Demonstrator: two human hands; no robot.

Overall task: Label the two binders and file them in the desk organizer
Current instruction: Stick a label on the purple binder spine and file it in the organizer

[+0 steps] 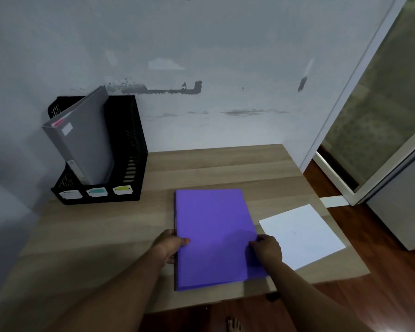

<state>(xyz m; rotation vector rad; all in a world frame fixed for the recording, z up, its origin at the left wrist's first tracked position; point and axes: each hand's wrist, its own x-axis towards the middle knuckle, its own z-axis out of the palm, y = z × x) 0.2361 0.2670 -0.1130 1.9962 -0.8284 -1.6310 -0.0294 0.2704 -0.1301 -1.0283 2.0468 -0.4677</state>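
A purple binder [213, 226] lies flat on the wooden desk [106, 236], near its front edge. My left hand [170, 245] grips the binder's left edge, thumb on top. My right hand [266, 250] holds its right edge with fingers curled on the cover. A grey binder [82, 137] stands tilted in the black desk organizer [130, 149] at the desk's back left, with a pink tab and a white label near its top.
A white sheet of paper [302, 233] lies to the right of the purple binder. The organizer's front carries three small label tags. A wall stands behind the desk, and a sliding door [381, 104] is at the right. My bare foot shows below the desk.
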